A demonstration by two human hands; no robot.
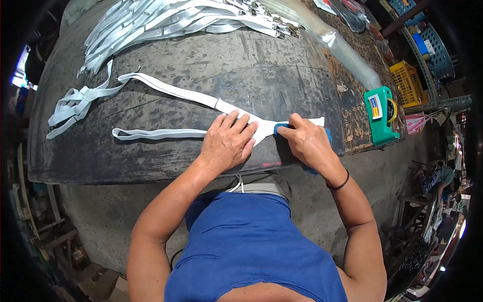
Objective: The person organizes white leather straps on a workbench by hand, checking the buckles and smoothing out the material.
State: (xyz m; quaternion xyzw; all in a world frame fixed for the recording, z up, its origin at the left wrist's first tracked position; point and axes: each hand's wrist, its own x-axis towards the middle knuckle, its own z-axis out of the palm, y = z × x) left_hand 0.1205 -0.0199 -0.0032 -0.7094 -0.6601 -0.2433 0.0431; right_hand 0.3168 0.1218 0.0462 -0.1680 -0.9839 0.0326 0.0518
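Note:
A pair of white Y-shaped suspenders (pixel 171 89) lies spread on the dark tabletop, its two straps reaching left and its short tail pointing right. My left hand (pixel 226 138) rests flat on it where the straps join, fingers stretched out and pressing down. Over the tail, my right hand (pixel 306 143) is closed on a fuzzy blue cloth (pixel 278 128), which touches the white band. Most of the cloth is hidden under the fingers. Left of the straps lies a crumpled bundle of white suspenders (pixel 80 103).
A large pile of white suspenders with metal clips (pixel 166 22) covers the back of the table (pixel 166 163). Clear plastic tubing (pixel 347 53) runs along the back right. A green tape dispenser (pixel 380 113) stands at the right edge. Beyond is a yellow crate (pixel 405 83).

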